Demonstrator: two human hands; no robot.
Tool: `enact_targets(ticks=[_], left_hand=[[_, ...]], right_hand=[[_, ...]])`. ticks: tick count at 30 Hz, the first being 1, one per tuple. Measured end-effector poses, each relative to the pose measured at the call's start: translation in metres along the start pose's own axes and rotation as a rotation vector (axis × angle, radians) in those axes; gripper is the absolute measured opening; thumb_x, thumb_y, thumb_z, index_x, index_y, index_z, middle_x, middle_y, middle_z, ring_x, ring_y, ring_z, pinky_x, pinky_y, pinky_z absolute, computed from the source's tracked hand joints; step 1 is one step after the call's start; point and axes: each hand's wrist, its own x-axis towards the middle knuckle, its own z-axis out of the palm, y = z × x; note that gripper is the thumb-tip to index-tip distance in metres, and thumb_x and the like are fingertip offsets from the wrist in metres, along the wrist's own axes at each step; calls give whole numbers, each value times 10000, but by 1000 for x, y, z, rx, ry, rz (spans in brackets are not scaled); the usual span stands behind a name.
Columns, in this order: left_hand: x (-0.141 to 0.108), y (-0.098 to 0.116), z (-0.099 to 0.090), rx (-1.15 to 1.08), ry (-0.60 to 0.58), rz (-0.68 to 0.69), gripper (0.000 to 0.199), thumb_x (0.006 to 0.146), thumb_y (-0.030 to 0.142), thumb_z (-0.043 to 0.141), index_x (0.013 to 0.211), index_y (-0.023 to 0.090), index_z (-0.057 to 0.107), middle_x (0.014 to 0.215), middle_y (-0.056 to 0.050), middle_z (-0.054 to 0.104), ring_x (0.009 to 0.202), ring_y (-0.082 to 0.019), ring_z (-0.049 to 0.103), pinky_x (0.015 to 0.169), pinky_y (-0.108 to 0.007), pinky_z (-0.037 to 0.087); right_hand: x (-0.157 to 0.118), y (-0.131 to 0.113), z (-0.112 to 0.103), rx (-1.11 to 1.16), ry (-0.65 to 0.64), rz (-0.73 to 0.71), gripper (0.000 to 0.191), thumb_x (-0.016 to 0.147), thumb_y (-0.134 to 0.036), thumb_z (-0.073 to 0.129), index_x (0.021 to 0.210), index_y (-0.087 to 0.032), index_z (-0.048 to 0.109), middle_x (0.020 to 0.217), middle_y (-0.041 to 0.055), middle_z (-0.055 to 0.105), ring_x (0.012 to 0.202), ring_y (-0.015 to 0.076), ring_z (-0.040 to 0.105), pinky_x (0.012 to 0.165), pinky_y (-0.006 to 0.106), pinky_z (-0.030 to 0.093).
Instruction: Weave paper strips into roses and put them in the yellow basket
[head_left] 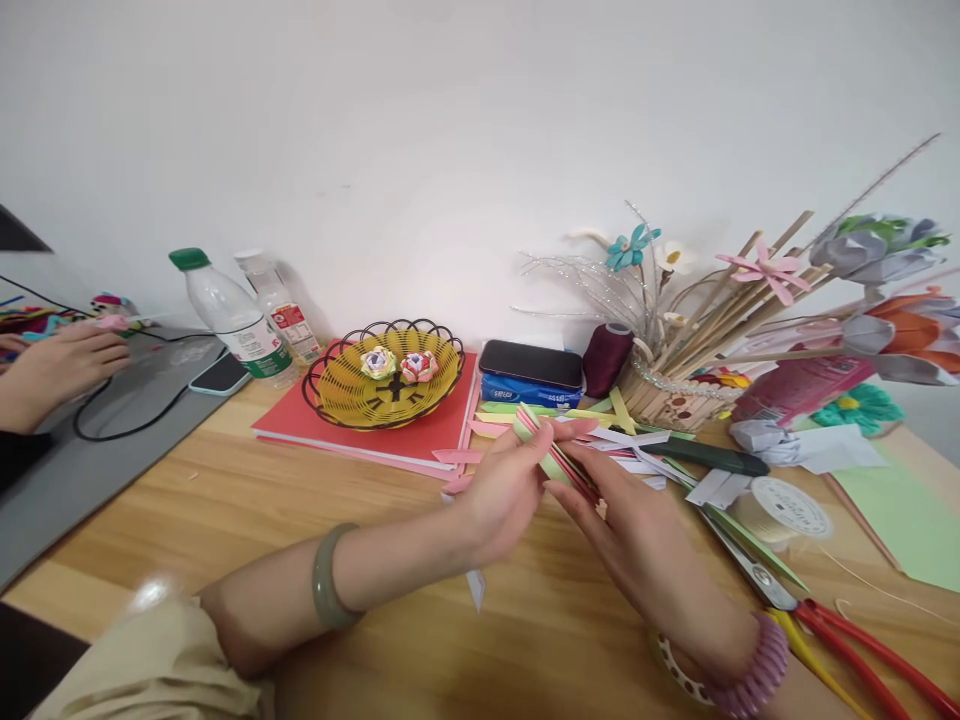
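Note:
A small bundle of layered paper strips [556, 462], pink, pale green and white at its edges, is between my two hands above the table. My left hand [504, 492] grips it with the thumb on top. Fingers of my right hand [626, 510] close on its lower right end; part of the bundle is hidden by them. Just behind my hands, loose pink, yellow and white paper strips [495, 428] lie scattered. A dark green utility knife [716, 457] rests to the right of them, close to my right hand.
Red-handled scissors [796, 603] and a thread spool [780, 510] lie at right. Behind stand a blue packet [531, 388] topped by a phone [531, 362], and a flower-filled holder [660, 390]. A yellow basket [330, 395] sits on red paper [289, 415]. Another person's hand [71, 360] is at left.

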Motion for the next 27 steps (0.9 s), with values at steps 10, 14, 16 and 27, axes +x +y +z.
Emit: enact_targets(ticks=[10,14,16,27], left_hand=[[9,6,-9,-164,-30,-87,211,846,265,458,863,149,633,1127,-83,581,1127,-202,474,896,-336,395],[9,4,-11,-196,-18,-111,216,845,269,457,846,142,631,1062,-82,605,1077,-194,508,913,-337,377],[10,4,-11,-204,-9,-110,212,841,262,461,832,136,631,1022,-82,613,1036,-191,528,904,-336,376],[11,3,-10,-160,25,-131,250,858,265,421,814,114,616,941,-99,608,910,-199,560,839,-347,387]], right_hand=[[0,11,-8,-151,123,-131,84,846,-206,503,917,-190,545,855,63,589,811,191,549,670,311,458],[-2,12,-7,-283,117,-171,95,839,-200,514,914,-184,570,851,55,604,788,180,549,651,290,434],[-3,12,-7,-331,114,-192,102,848,-206,498,899,-180,582,828,51,610,769,170,552,642,277,421],[-3,17,-11,-494,2,-312,165,857,-176,465,959,-155,592,886,53,623,793,182,545,652,289,389]])
